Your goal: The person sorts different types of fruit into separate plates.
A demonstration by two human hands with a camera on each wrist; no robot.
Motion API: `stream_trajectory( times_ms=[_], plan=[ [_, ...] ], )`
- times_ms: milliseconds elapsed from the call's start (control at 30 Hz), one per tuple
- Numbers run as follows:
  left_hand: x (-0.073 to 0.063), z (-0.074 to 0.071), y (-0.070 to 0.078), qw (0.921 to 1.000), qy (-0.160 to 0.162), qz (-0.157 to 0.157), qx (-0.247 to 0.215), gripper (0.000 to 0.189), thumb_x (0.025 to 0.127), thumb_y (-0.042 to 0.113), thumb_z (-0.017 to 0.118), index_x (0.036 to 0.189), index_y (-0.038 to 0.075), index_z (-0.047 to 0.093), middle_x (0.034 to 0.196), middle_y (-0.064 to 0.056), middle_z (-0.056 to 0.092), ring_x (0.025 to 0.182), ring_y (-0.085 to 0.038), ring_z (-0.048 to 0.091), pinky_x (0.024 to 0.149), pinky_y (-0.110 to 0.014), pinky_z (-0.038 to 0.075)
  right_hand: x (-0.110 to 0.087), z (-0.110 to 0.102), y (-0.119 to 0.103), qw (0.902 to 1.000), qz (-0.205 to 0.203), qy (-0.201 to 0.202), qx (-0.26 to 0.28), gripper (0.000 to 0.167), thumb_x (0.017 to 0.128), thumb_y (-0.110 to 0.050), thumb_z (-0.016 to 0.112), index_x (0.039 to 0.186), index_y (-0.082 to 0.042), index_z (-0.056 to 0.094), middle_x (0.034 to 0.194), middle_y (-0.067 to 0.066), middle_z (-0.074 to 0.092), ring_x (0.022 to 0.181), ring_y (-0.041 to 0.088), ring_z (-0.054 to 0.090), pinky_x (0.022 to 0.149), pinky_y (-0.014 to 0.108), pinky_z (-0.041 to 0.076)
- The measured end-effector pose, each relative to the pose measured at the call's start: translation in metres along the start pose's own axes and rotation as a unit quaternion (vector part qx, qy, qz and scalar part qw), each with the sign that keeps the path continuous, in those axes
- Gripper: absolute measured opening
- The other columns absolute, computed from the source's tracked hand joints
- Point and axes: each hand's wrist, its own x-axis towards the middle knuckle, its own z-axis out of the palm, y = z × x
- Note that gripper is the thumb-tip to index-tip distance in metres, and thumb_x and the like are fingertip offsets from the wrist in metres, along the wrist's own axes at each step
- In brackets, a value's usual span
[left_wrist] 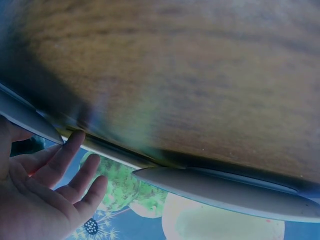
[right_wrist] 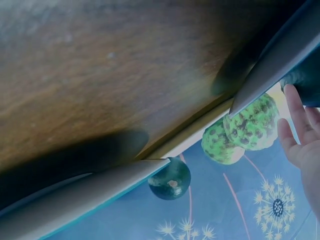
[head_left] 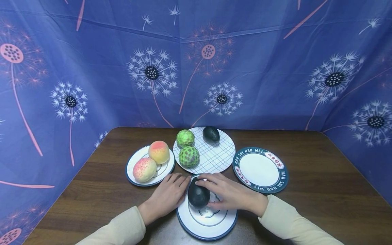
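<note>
Dark green-black, egg-shaped avocado point(head_left: 198, 195) is over the round white blue-rimmed plate point(head_left: 206, 232) on the near part of the brown wooden bench point(head_left: 324, 180); the right hand point(head_left: 229, 193) has its fingers clamped on it; the left hand point(head_left: 167, 193) is at that plate's left rim, fingers extended and slightly apart; beyond, a round white grid-patterned plate point(head_left: 218, 159) bears two bumpy green fruits point(head_left: 189, 157) and another dark avocado point(head_left: 211, 134).
</note>
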Motion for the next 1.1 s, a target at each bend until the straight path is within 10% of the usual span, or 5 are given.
stream_trajectory(
  times_ms=[1100],
  plan=[
    [0.000,0.003,0.000,0.9998,0.014,0.007,0.012,0.049,0.088,0.034,0.056,0.130,0.010,0.049,0.119,-0.003,0.060,0.114,-0.022,0.052,0.095,-0.039,0.043,-0.003,-0.012,0.025,0.9968,0.025,0.029,-0.071,0.060,0.078,-0.033,0.070,0.130,-0.019,0.046,0.134,0.000,0.047,0.118,0.017,0.047,0.098,0.038,0.042]
  ],
)
